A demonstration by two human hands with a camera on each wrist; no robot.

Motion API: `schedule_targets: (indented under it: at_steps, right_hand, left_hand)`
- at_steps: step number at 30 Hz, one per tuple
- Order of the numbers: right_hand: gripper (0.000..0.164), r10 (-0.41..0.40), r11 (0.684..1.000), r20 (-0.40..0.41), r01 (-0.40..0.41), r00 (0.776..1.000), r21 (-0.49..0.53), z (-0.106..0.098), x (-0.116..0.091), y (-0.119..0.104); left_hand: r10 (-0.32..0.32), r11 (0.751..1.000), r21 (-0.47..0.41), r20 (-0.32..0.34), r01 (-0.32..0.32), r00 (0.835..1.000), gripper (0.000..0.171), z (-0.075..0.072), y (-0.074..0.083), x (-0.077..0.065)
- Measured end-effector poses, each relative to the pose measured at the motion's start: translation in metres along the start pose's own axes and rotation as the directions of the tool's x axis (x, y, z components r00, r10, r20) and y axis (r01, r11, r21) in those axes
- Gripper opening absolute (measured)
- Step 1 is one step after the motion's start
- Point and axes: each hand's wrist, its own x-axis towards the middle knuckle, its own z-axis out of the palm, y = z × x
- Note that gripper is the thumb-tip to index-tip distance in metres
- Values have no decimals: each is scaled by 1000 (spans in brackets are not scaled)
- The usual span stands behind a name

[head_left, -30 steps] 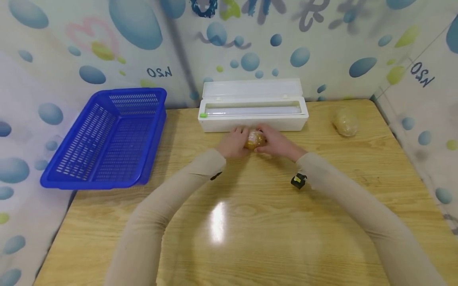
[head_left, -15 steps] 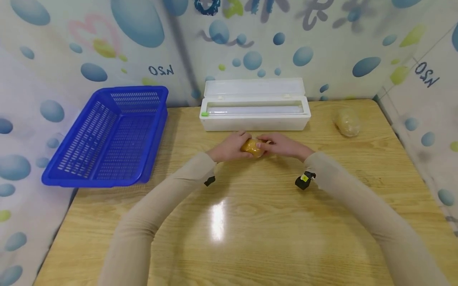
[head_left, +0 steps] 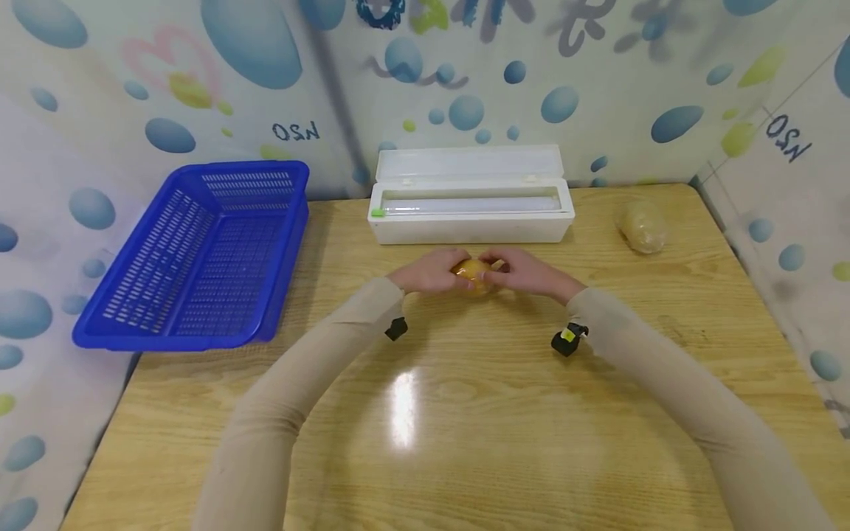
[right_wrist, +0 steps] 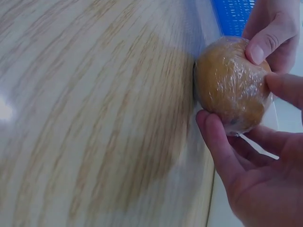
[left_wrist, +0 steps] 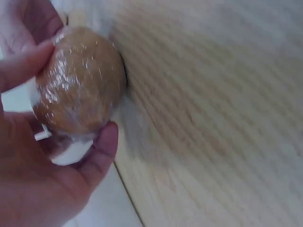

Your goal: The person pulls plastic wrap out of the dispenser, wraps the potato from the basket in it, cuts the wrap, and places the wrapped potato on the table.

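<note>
An orange-brown round fruit [head_left: 471, 271] wrapped in shiny cling film sits between both hands, just in front of the white box; its exact kind cannot be told. My left hand [head_left: 433, 271] grips it from the left, the thumb on the near side. From the right, my right hand [head_left: 529, 273] holds it with curled fingers and thumb. In the left wrist view, the wrapped fruit [left_wrist: 83, 80] shows a crinkled, glossy surface low over the wood. Fingertips of both hands touch the fruit [right_wrist: 232, 85] in the right wrist view.
Behind the hands stands a white cling film box [head_left: 473, 228], its lid raised and a film roll inside. A pale yellowish wrapped lump [head_left: 643, 227] lies at the back right. A blue plastic basket [head_left: 287, 273] occupies the wooden table's left side.
Over the second, both hands drew the wrapped fruit slightly away from the white box toward the person. More of its orange-brown surface showed midway; the grips have shifted a little around it.
</note>
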Motion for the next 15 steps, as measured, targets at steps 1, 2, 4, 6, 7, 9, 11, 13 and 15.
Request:
schedule_targets:
  at_steps: [1,2,4,6,7,9,11,13,15]
  right_hand:
    - [38,1,1000,1,-1,1000,11,0,-1,0]
    - [38,5,1000,3,-5,1000,19,-1,-1,1]
    - [39,17,999,14,-18,1000,51,-1,-2,0]
    - [40,37,996,25,-40,999,84,-1,-2,1]
    - [40,50,993,32,-53,998,101,-1,-2,1]
    - [41,81,985,50,-88,995,150,-1,-1,1]
    - [40,115,976,64,-125,991,176,-2,0,2]
    - [42,153,970,84,-166,985,179,-6,0,1]
    - [46,193,969,95,-206,976,140,-10,1,2]
  left_hand:
    - [4,1000,-24,11,-4,1000,43,-1,-1,1]
    - [11,999,-45,23,-9,1000,43,-1,-2,2]
    - [30,996,-83,46,-26,998,43,-3,-4,3]
    - [55,994,-96,63,-49,996,43,-5,-7,5]
    - [66,994,-91,74,-59,995,45,-5,-8,5]
    - [86,994,-77,82,-80,993,52,-6,-9,4]
    - [86,996,-42,58,-84,995,57,-5,-10,2]
    - [75,997,2,15,-75,997,64,-5,-10,-3]
    - [73,997,31,-48,-71,996,66,-4,-9,-8]
